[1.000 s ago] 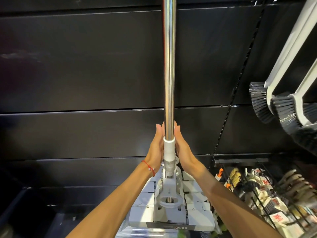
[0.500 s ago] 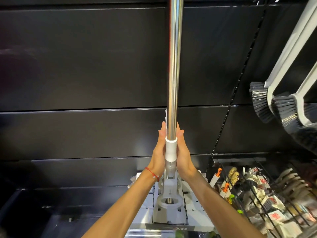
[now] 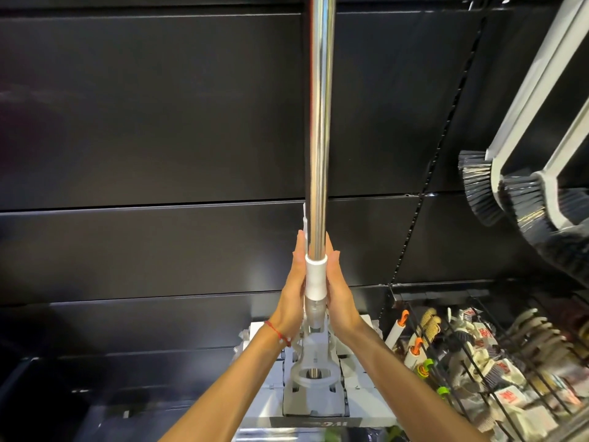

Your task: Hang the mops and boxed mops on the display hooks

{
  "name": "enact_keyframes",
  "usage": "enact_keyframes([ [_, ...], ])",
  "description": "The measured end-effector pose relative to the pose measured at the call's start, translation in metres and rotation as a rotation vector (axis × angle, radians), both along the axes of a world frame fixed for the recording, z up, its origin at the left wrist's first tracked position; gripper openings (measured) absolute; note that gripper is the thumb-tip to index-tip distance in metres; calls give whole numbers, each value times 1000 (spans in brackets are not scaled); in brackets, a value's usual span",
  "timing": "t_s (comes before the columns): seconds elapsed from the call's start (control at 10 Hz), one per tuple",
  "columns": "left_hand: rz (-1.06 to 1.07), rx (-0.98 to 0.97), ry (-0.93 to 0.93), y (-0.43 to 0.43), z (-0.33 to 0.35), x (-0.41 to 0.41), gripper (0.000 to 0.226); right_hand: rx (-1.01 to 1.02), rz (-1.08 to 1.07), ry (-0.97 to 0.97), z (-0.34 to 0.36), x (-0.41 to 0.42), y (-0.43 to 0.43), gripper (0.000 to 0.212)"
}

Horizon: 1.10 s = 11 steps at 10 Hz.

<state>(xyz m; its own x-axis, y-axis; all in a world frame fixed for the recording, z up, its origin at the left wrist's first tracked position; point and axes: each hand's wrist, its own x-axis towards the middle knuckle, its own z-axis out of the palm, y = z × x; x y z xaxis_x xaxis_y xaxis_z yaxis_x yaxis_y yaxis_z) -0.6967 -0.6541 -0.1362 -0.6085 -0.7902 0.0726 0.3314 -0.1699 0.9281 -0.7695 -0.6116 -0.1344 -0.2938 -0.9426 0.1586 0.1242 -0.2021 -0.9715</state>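
We press the mop (image 3: 318, 122) upright between both palms | left hand (image 3: 293, 291) and right hand (image 3: 339, 291) flat against its white collar (image 3: 315, 277) | pole above, head (image 3: 314, 387) below | brushes (image 3: 497, 193) far right

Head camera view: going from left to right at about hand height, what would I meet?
Black wall panel → left hand → mop pole → right hand → slotted upright → hanging brushes.
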Motion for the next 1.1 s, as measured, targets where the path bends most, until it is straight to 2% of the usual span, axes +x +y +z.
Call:
enact_keyframes([
  [0.1, 16, -147, -144, 2, -14, 8, 91, 39, -50, 132, -9, 0, 7, 77],
  [0.2, 27, -288, -248, 0, -9, 15, 84, 58, -93, 206, -10, -2, 7, 84],
  [0.3, 33, -334, -281, 1, -3, 15, 87, 71, -87, 270, -13, -5, 3, 89],
  [0.4, 32, -325, -288, 5, 1, 14, 98, 93, -80, 405, -16, -10, 5, 80],
  [0.5, 23, -343, -303, 4, -9, 17, 94, 122, -74, 471, -23, -10, 13, 78],
  [0.6, 32, -381, -339, 0, -21, 21, 79, 126, -80, 444, -27, -8, 17, 73],
  [0.7, 71, -431, -372, -1, -24, 30, 63, 127, -118, 475, -22, -7, 24, 60],
  [0.9, 128, -755, -446, -11, -29, 62, 49, 125, -257, 807, -24, -6, 47, 45],
  [1.0, 108, -910, -586, -9, -16, 75, 52, 145, -312, 988, -13, 5, 53, 44],
  [1.1, 151, -1090, -832, -3, 0, 87, 52, 212, -455, 1189, 0, 15, 65, 41],
])
